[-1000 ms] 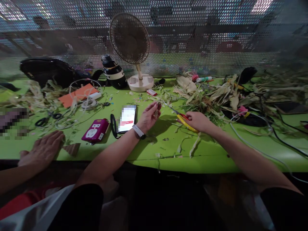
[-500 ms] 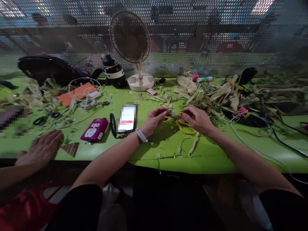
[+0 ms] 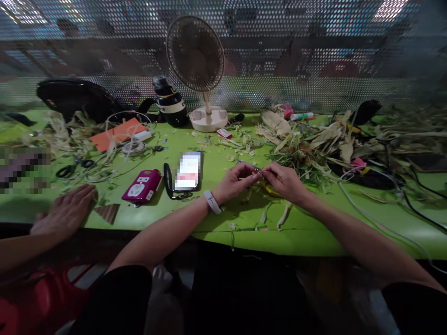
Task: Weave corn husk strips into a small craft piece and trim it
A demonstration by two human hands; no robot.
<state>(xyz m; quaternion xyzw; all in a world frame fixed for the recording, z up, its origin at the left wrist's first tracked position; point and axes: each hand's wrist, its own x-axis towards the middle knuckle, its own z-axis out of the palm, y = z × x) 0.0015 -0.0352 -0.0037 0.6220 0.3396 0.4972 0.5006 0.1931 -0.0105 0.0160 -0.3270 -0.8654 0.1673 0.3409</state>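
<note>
My left hand is closed in a pinch, its fingertips meeting those of my right hand above the green table. A small greyish piece shows between the fingertips, too small to name. My right hand is also pinched closed. Under it shows part of a yellow-handled tool; the fingers hide most of it, and I cannot tell whether the hand grips it. A pale strip of husk lies just in front of my hands. Beyond my right hand is a heap of dried husks and green fibres.
Left of my hands lie a phone, a purple device and black-handled scissors. A fan and a black bottle stand at the back. Another person's hand rests flat at the left. Cables cross the right side.
My hands have come together and their fingertips now meet. The metal part and red piece seen between them before are now mostly covered. The view has shifted slightly.
</note>
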